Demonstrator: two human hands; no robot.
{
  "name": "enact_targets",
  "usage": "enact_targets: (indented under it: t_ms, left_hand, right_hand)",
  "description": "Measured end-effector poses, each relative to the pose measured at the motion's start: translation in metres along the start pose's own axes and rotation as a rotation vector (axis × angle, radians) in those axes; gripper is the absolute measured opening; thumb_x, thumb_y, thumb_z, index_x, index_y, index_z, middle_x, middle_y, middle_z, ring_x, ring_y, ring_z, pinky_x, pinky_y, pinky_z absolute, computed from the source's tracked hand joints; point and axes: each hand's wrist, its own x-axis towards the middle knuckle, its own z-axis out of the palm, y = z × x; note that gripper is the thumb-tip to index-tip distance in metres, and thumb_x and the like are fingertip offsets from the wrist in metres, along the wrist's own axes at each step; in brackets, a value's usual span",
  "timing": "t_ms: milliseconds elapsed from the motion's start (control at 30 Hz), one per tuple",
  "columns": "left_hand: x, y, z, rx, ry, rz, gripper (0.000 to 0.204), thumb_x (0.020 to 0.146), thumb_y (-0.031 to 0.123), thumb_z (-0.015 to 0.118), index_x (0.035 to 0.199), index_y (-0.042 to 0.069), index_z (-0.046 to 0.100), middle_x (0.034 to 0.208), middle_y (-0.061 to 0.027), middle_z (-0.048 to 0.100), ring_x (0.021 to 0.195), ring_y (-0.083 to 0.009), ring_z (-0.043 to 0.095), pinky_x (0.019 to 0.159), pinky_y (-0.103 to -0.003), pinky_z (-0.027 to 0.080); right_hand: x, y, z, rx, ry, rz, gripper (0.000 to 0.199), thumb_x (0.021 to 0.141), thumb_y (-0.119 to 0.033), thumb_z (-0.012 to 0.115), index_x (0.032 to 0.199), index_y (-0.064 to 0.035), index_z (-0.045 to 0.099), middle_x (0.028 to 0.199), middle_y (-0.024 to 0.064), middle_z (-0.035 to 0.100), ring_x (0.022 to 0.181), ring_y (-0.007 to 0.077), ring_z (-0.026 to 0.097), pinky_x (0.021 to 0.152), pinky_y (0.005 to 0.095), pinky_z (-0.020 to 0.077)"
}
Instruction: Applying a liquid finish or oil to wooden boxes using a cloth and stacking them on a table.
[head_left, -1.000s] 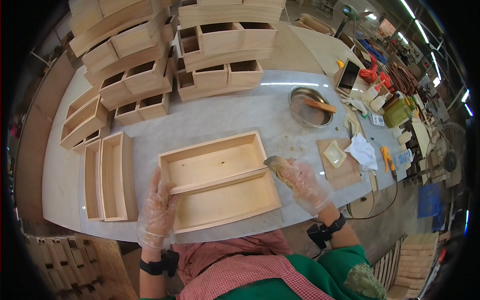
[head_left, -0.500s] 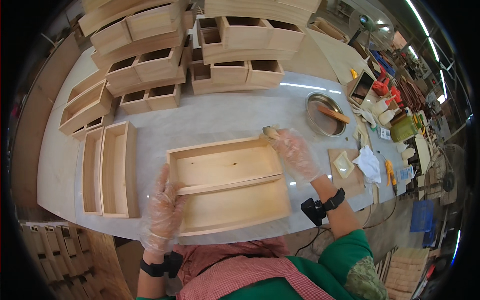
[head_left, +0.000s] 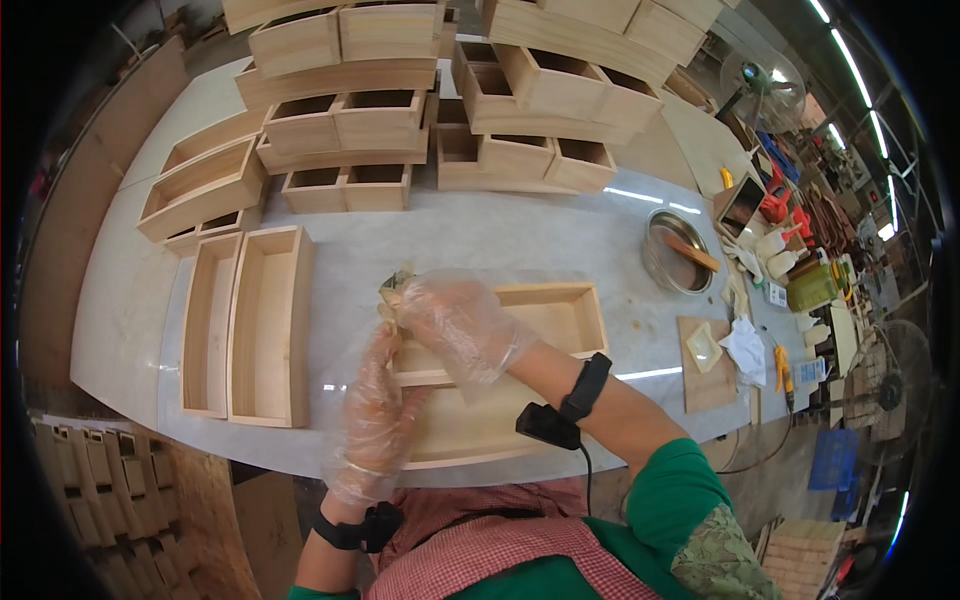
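Note:
Before me on the table lies a pale wooden box with two long compartments (head_left: 480,425). My left hand (head_left: 375,420), in a clear plastic glove, grips its left end, thumb and fingers around the end wall. My right hand (head_left: 460,325), gloved the same way, reaches across the box and is closed on a small crumpled rag (head_left: 393,290). That rag is at the far left corner of the box, just above my left fingertips. The right hand and forearm cover part of the back compartment and the divider.
Two narrow wooden boxes (head_left: 268,325) lie at the left. Stacks of wooden boxes (head_left: 375,120) rise at the back. On the right are a metal bowl (head_left: 652,262) with a wooden stick (head_left: 692,253), a board (head_left: 708,390) bearing a pale square dish (head_left: 704,347), and a white cloth (head_left: 744,350).
My right hand has moved left with the rag, from the box's far right corner to its far left corner. My left hand stays on the left end.

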Motion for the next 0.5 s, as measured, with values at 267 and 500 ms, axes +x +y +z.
enact_targets:
  t_ms: [267, 500]
  left_hand:
    - [-0.001, -0.005, -0.001, 0.325, 0.051, 0.136, 0.058, 0.080, 0.002, 0.077, 0.132, 0.003, 0.052, 0.131, -0.0197, 0.060, 0.106, -0.0390, 0.066, 0.089, -0.040, 0.056]
    - [0.001, 0.002, -0.001, 0.323, 0.007, 0.071, 0.048, 0.085, 0.003, 0.074, 0.129, 0.004, 0.055, 0.114, -0.0192, 0.067, 0.101, -0.0371, 0.068, 0.085, -0.038, 0.055]
  right_hand:
    - [-0.070, 0.042, -0.026, -0.430, 0.264, -0.086, 0.030, 0.105, -0.028, 0.039, 0.099, -0.0078, 0.062, 0.091, 0.0122, 0.066, 0.084, 0.0325, 0.064, 0.078, 0.0414, 0.0540]
    - [-0.178, 0.062, -0.099, -0.931, -0.243, 0.521, 0.026, 0.095, -0.020, 0.056, 0.117, -0.0077, 0.064, 0.082, 0.0011, 0.062, 0.080, 0.0179, 0.064, 0.065, 0.0352, 0.0536]
